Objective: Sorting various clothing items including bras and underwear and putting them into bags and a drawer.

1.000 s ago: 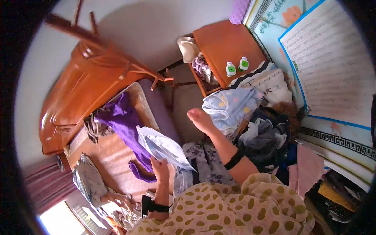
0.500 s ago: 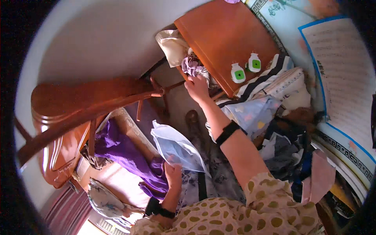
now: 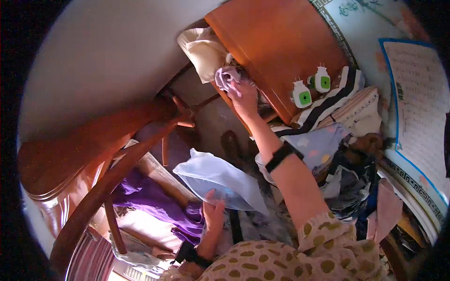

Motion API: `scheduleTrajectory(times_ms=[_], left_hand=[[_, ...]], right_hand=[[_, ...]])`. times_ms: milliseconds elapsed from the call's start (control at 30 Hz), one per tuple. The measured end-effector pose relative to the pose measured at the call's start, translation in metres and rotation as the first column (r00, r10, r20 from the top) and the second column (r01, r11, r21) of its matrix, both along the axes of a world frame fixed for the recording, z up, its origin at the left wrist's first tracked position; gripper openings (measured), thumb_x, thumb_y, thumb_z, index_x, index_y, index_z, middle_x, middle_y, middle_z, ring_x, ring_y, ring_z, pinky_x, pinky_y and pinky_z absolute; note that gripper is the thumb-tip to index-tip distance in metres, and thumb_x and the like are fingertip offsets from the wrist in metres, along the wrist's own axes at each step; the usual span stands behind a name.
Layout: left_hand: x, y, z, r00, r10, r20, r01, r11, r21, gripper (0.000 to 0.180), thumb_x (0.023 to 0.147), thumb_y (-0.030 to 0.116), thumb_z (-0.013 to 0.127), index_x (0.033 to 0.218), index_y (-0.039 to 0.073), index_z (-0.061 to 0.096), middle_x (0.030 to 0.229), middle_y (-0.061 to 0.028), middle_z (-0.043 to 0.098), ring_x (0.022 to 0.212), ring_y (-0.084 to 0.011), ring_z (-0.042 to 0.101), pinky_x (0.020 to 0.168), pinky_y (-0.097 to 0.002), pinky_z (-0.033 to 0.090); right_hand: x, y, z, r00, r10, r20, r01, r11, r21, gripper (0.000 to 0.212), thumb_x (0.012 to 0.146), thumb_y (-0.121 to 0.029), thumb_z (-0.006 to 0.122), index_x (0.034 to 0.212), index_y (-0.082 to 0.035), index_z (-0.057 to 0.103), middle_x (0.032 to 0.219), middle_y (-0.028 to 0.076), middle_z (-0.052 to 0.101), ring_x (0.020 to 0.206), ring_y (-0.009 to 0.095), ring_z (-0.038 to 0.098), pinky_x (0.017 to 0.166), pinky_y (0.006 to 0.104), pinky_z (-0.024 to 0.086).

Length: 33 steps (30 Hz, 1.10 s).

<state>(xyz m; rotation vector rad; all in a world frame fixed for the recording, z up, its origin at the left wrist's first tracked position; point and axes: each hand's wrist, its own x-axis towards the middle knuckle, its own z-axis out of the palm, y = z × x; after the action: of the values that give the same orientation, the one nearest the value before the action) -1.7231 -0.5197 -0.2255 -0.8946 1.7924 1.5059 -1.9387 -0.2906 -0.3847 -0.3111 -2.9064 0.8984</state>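
With a translucent bag (image 3: 222, 175) pinched in our left hand (image 3: 213, 216), we rest our right hand (image 3: 244, 99), its grip unclear, on lilac cloth (image 3: 224, 77) not yet out of the wooden drawer (image 3: 228, 103).

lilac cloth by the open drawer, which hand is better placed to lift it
Probably the right hand: it reaches up to the drawer and touches the lilac cloth, while the left hand is lower down, holding the pale bag.
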Motion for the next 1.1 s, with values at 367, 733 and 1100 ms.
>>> scheduleTrajectory(times_ms=[367, 733, 1100], left_hand=[[-0.011, 0.036, -0.020, 0.994, -0.101, -0.052, 0.100, 0.995, -0.016, 0.040, 0.076, 0.006, 0.054, 0.114, 0.001, 0.042, 0.087, -0.0041, 0.051, 0.072, -0.0095, 0.046, 0.064, -0.0233, 0.040], [-0.019, 0.055, -0.028, 0.983, -0.181, -0.018, 0.179, 0.982, -0.066, 0.042, 0.073, 0.011, 0.057, 0.111, 0.002, 0.042, 0.085, -0.0081, 0.053, 0.074, -0.0159, 0.053, 0.067, -0.0290, 0.044], [-0.019, 0.069, -0.044, 0.954, -0.300, -0.033, 0.296, 0.952, -0.078, 0.041, 0.074, 0.020, 0.054, 0.111, 0.005, 0.042, 0.084, -0.0108, 0.054, 0.077, -0.0229, 0.055, 0.071, -0.0352, 0.043]], right_hand=[[0.084, 0.055, 0.130, 0.817, -0.538, 0.210, 0.218, -0.049, -0.975, 0.024, 0.087, -0.026, 0.045, 0.094, -0.007, 0.058, 0.105, 0.005, 0.055, 0.108, 0.017, 0.045, 0.095, 0.0342, 0.030], [0.130, 0.075, 0.225, 0.850, -0.427, 0.307, -0.017, -0.605, -0.796, 0.042, 0.084, -0.042, 0.044, 0.111, -0.011, 0.052, 0.121, 0.004, 0.048, 0.114, 0.024, 0.039, 0.099, 0.0464, 0.023], [0.220, 0.046, 0.272, 0.955, -0.279, 0.106, -0.093, -0.617, -0.781, 0.063, 0.078, -0.065, 0.038, 0.086, -0.004, 0.056, 0.092, 0.012, 0.054, 0.090, 0.030, 0.048, 0.084, 0.0437, 0.035]])
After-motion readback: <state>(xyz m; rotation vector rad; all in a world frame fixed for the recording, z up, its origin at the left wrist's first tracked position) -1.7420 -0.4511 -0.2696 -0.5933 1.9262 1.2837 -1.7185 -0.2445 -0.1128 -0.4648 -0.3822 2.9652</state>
